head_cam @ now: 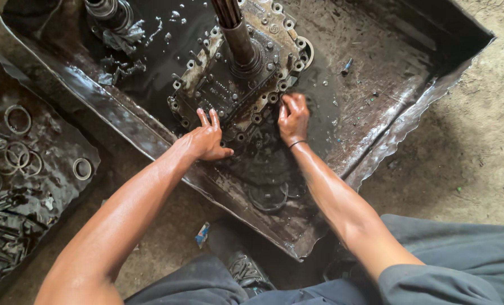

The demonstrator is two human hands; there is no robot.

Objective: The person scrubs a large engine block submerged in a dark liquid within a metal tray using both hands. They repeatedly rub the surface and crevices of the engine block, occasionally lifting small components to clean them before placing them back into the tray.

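Bare concrete floor [478, 141] spreads under me, and on it sits a battered sheet-metal tray [410, 107] pooled with black oil. Standing in that oil is a greasy gear housing [235, 90], its flange ringed with bolt holes and a splined shaft [238, 34] rising out of its middle. My left hand [207, 140] lies at the near left edge of the housing, fingers [204, 118] spread loosely and laid flat against the flange, thumb pointing right; they grip nothing, only press on the metal. My right hand [293, 117] is at the near right edge, fingers curled down tight onto the rim of the flange, tips dipped in oil; whether they pinch something small underneath I cannot tell. A thin dark band circles that wrist. Just in front of my hands a dark ring [268, 197] lies half sunk in the oil. Off to my left, a second tray [66, 147] holds loose metal rings [18, 118] and bolts.
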